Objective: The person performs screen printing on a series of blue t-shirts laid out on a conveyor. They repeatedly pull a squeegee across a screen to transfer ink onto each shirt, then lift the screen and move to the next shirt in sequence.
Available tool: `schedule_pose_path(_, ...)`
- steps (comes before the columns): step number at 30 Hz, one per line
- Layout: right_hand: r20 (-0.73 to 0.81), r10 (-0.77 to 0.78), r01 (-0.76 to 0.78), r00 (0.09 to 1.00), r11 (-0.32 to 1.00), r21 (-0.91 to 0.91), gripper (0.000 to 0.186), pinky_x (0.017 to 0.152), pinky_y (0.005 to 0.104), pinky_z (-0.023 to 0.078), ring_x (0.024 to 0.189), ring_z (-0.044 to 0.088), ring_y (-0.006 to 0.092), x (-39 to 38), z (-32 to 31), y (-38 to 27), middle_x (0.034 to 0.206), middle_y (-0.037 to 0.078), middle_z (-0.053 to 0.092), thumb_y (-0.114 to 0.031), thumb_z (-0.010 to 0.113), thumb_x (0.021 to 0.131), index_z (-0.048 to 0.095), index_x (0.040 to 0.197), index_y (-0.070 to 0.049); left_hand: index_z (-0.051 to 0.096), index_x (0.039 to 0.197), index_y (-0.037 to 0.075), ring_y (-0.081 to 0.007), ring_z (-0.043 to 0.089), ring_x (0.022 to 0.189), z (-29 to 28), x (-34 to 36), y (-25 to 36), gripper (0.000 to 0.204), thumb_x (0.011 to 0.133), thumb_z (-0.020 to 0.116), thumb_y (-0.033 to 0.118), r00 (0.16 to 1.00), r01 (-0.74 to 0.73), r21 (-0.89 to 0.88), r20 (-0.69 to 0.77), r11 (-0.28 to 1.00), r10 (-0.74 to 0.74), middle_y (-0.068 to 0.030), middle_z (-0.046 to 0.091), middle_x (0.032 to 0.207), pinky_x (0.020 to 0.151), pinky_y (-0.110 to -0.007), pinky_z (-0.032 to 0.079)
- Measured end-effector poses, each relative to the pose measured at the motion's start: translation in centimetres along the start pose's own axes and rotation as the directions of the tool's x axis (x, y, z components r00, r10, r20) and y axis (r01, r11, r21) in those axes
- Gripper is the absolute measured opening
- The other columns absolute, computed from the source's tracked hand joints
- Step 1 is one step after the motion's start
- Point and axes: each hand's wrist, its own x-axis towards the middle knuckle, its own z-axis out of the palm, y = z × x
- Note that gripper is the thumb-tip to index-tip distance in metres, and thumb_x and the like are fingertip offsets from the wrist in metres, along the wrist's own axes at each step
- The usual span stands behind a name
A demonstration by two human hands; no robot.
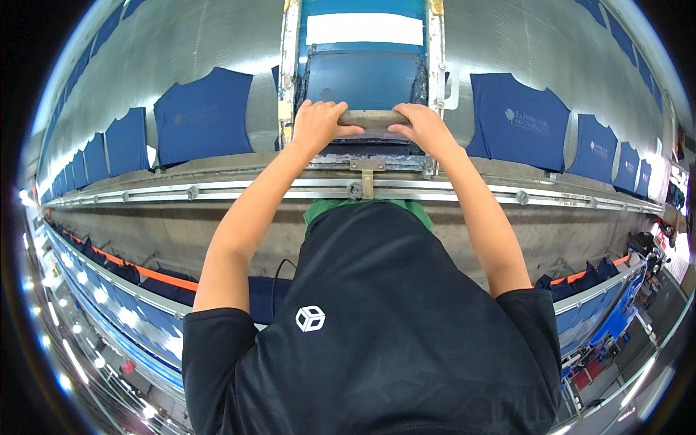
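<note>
Both my arms reach forward to a squeegee [373, 119] with a worn wooden handle, which lies crosswise at the near end of a screen-printing frame. My left hand [317, 125] is closed round its left end, thumb along the near side. Round the right end my right hand [426, 127] is closed in the same way. The screen [362, 76] is blue mesh, with dark ink smeared along its sides and a white strip across its far part. Under the squeegee, the blade and the mesh there are mostly hidden.
Navy shirt pieces lie flat on the long table, one left of the frame [201, 116] and one with a pale print to the right [519, 119]; several more continue both ways. A metal rail [239, 190] runs along the near edge. Behind me stands another table with an orange edge [167, 278].
</note>
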Motion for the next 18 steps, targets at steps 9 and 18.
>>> schedule_pose_path(9,0.313,0.046,-0.081,0.948,0.992,0.099,0.058,0.090,0.0448,0.053,0.103,0.071,0.0379,6.1,-3.0,1.1,0.108,0.023,0.074,-0.044,0.083,0.082,0.072,0.119,-0.001,0.079,0.096,0.007,-0.0364,0.073,0.083,-0.9,4.2,-3.4,0.087,0.062,0.073,0.087,0.958,0.102,-0.183,0.284,0.978,-0.047,-0.0158,0.074,0.081,0.075,-0.046,0.057)
schedule_pose_path(18,0.334,0.119,-0.166,0.935,0.979,0.115,0.057,0.089,0.0437,0.054,0.102,0.072,0.0354,6.2,0.8,0.9,0.108,0.022,0.075,-0.043,0.084,0.080,0.073,0.117,0.000,0.077,0.089,0.009,-0.0374,0.071,0.075,0.7,1.0,-4.3,0.081,0.062,0.075,0.085,0.959,0.123,-0.071,0.264,0.990,-0.100,-0.0151,0.071,0.072,0.073,-0.047,0.057)
